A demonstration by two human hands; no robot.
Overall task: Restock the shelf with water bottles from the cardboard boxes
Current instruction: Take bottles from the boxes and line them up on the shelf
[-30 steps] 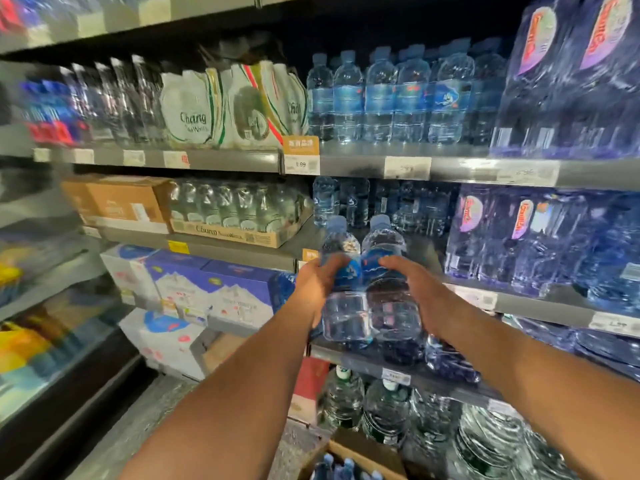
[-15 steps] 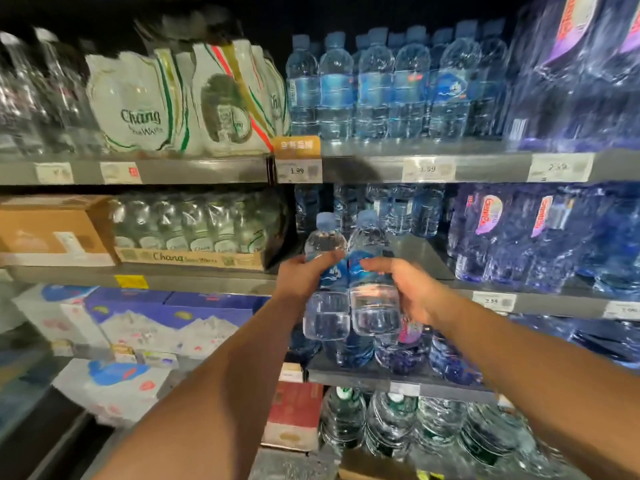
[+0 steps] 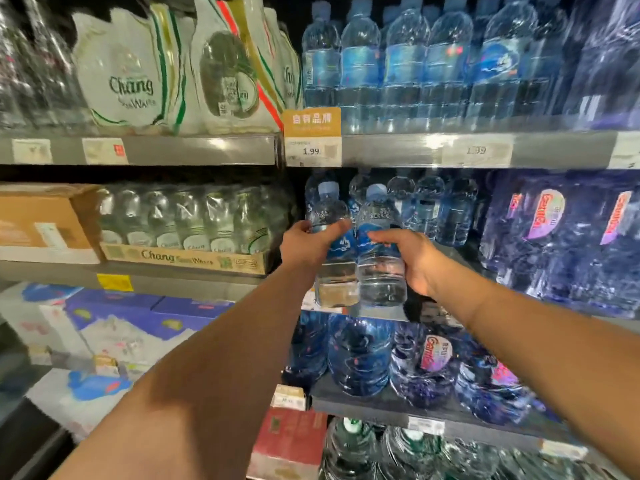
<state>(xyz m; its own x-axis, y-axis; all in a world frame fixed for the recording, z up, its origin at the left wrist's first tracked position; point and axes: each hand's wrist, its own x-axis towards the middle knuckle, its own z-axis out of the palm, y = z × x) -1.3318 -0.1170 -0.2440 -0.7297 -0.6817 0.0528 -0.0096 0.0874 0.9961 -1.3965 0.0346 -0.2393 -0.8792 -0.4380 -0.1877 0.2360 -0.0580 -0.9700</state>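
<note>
Shelf (image 3: 391,150) ahead, arms outstretched: left grip (image 3: 304,244) and right grip (image 3: 415,261) clamp touching upright water bottles (image 3: 381,282).

The aisle is dim, and the shelves (image 3: 363,403) are dark at the back. Glare streaks the price strip (image 3: 214,147). Motion blur smears the margins, and wide-angle distortion bows the edges.

The left arm (image 3: 194,375) and the right arm (image 3: 536,341) are bare from the wrist to the picture edge. The left hand (image 3: 304,244) and the right hand (image 3: 415,261) are bare too. A soft shadow lies on the left arm.
</note>
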